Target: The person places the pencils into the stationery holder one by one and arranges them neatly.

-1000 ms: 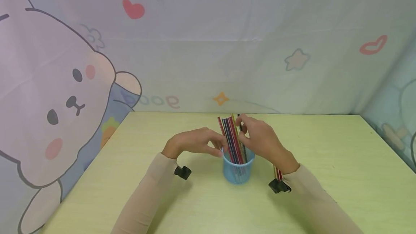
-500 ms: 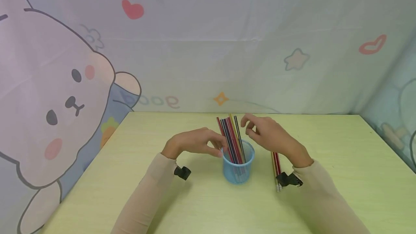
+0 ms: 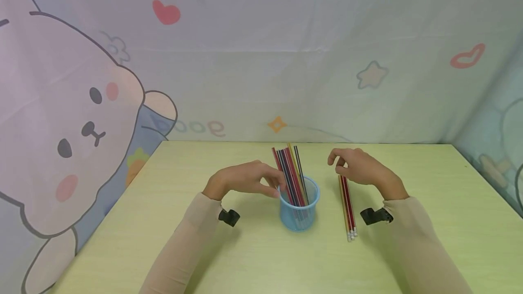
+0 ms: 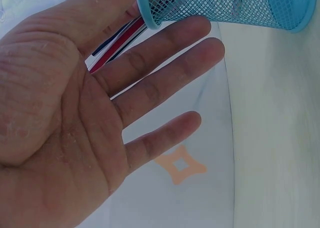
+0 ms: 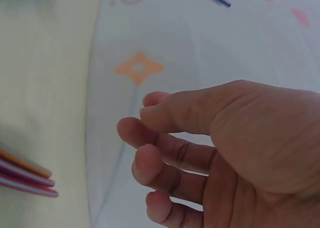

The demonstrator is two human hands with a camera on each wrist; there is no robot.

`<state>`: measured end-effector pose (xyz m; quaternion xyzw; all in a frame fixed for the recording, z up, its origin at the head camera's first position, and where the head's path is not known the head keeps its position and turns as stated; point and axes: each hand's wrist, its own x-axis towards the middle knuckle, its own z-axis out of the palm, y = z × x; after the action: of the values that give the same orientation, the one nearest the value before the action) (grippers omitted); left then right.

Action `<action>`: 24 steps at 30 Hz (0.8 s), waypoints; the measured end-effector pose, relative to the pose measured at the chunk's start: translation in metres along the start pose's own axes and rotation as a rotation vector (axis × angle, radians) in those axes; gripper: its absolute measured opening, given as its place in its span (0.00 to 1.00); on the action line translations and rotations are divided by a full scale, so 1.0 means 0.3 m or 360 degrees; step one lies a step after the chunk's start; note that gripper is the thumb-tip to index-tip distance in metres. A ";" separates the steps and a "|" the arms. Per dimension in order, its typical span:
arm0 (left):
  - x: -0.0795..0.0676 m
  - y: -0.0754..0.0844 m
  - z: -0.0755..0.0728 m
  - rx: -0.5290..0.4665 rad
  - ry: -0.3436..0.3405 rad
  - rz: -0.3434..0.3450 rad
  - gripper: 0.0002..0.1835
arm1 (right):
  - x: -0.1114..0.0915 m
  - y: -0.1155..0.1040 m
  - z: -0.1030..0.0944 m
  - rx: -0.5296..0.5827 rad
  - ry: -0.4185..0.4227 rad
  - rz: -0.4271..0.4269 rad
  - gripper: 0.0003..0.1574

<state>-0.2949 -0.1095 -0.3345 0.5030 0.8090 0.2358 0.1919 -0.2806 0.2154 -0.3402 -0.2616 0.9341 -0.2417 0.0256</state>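
A light-blue mesh pen cup point(image 3: 298, 221) stands upright on the table, with several thin pencils point(image 3: 289, 173) in dark blue, red and yellow leaning inside. At its left rim my left hand point(image 3: 247, 177) pinches the edge between thumb and index finger; the left wrist view shows its other fingers extended beside the mesh. To the right of the cup, a few red and yellow pencils point(image 3: 347, 208) lie side by side, eraser ends toward me. Above their far ends hovers my right hand point(image 3: 361, 167), its fingers point(image 5: 170, 175) loosely curled around nothing.
Pale yellow-green tabletop point(image 3: 253, 257) surrounds the cup. A printed cloth backdrop point(image 3: 261, 58) rises behind its far edge. Each wrist carries a small black camera, such as the right one's camera point(image 3: 376, 216).
My right hand has drawn away from a dark blue pencil in the cup and moved right, uncovering the pencils lying on the table. The left hand has stayed at the rim.
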 end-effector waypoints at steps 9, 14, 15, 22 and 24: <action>0.001 -0.004 0.001 0.0005 0.0006 0.0006 0.04 | 0.013 0.069 0.037 0.0121 -0.0267 0.0183 0.11; 0.001 -0.002 0.000 0.0002 0.0001 0.0010 0.06 | 0.017 0.097 0.067 0.0115 -0.0316 0.0237 0.11; 0.001 -0.002 0.000 -0.0002 0.0000 0.0011 0.07 | 0.018 0.098 0.072 0.0098 -0.0315 0.0233 0.10; 0.001 -0.002 0.000 -0.0009 -0.0006 0.0005 0.08 | 0.025 0.084 0.113 0.0052 -0.0339 0.0239 0.05; 0.001 -0.004 0.001 -0.0013 -0.0006 0.0006 0.08 | 0.029 0.077 0.125 0.0023 -0.0339 0.0252 0.06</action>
<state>-0.2957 -0.1095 -0.3355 0.5042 0.8067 0.2385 0.1952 -0.2926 0.2117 -0.3833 -0.2111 0.9420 -0.2166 0.1455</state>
